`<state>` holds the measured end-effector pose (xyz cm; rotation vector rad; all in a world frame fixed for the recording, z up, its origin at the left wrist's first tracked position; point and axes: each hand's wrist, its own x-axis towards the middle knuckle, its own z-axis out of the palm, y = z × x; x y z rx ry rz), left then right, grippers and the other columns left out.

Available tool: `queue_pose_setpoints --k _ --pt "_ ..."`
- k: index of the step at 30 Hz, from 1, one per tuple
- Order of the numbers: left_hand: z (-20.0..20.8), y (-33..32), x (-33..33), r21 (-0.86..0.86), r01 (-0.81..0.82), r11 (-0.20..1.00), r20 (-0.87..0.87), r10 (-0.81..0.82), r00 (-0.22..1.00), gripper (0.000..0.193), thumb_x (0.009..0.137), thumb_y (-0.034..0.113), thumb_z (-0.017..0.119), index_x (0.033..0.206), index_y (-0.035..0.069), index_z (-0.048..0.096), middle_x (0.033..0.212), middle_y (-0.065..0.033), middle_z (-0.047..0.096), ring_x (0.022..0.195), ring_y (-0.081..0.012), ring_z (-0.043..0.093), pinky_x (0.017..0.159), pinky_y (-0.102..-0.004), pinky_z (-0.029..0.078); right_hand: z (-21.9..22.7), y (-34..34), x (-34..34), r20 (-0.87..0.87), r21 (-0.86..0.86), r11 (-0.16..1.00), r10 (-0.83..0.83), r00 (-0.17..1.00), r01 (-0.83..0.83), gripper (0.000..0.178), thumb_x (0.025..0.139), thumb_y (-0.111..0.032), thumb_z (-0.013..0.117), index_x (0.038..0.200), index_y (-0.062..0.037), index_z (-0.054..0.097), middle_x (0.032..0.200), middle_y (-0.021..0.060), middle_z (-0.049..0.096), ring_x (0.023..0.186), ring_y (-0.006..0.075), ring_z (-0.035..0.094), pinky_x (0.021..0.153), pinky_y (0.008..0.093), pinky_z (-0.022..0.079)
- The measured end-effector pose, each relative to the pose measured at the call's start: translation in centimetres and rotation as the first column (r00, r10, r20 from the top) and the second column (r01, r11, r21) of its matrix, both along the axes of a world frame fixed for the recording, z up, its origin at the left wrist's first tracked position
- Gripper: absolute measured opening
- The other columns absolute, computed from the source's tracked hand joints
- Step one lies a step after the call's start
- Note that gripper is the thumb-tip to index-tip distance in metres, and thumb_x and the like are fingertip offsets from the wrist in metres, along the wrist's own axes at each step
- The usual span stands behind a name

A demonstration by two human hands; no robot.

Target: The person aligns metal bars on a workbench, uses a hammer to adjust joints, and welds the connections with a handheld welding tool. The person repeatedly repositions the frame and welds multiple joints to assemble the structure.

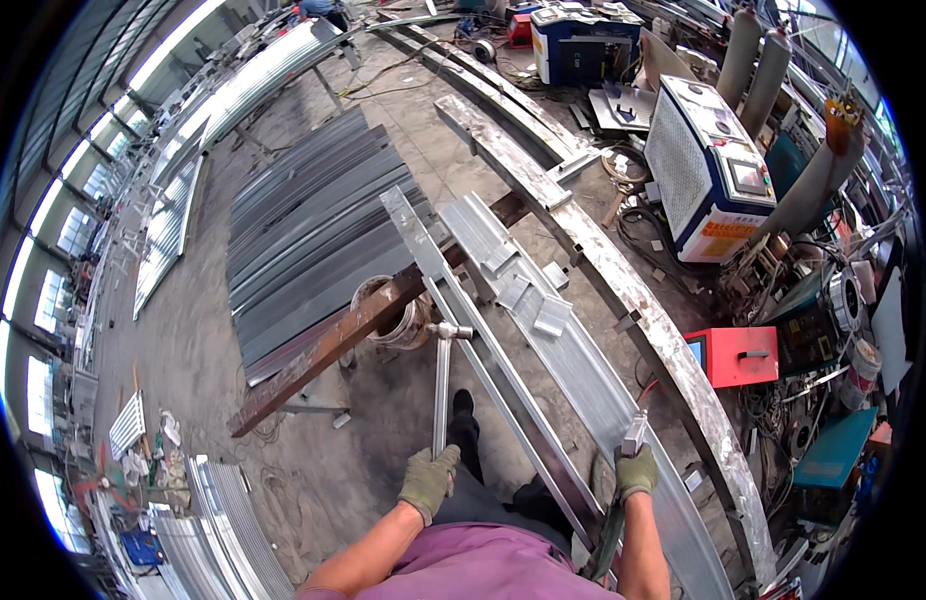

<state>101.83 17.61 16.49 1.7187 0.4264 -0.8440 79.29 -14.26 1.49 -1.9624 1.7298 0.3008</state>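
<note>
In a green work glove, my left hand (pixel 429 482) is closed round the handle of a hammer (pixel 442 395). The hammer points away from me, its head (pixel 449 331) beside a narrow metal channel (pixel 493 365). My right hand (pixel 637 472), gloved alike, grips a welding gun (pixel 635 432) with a silver front end, above a wide galvanized channel (pixel 598 385). A dark hose (pixel 605 545) runs back from that hand past my body. Several small metal plates (pixel 533 305) lie on the wide channel. How my right fingers sit on the grip is mostly hidden.
A rusty brown beam (pixel 328 350) passes under the channels, a bucket (pixel 403 325) beside it. Long steel rails (pixel 633 290) stretch along the right. Beyond stand a white-and-blue machine (pixel 708 165), a red box (pixel 733 357) and gas cylinders (pixel 763 80). Metal sheets (pixel 323 230) lie on the left.
</note>
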Motion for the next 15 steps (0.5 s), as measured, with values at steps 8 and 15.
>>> queue_pose_setpoints --k 8,15 --pt "-3.9 -5.0 16.8 -0.049 0.253 0.966 -0.008 -0.254 0.967 0.023 0.105 0.024 0.074 0.094 0.004 0.069 0.065 0.0012 0.056 0.049 -0.0096 0.049 0.045 -0.0289 0.041 1.8 2.3 -2.7 0.029 -0.071 0.962 -0.262 0.965 0.263 0.082 0.082 -0.035 0.083 0.152 -0.0013 0.058 0.144 0.0263 0.067 0.132 0.0397 0.066 0.111 0.0474 0.052" --pt "-5.4 -4.2 24.1 -0.12 0.375 0.919 -0.156 -0.391 0.907 0.02 0.104 0.021 0.074 0.093 0.006 0.066 0.064 0.0026 0.054 0.048 -0.0074 0.048 0.042 -0.0276 0.04 4.7 4.4 -3.4 -0.248 -0.122 0.905 -0.425 0.87 0.408 0.082 0.085 -0.049 0.077 0.152 -0.005 0.06 0.152 0.0232 0.063 0.142 0.0416 0.059 0.12 0.0484 0.046"
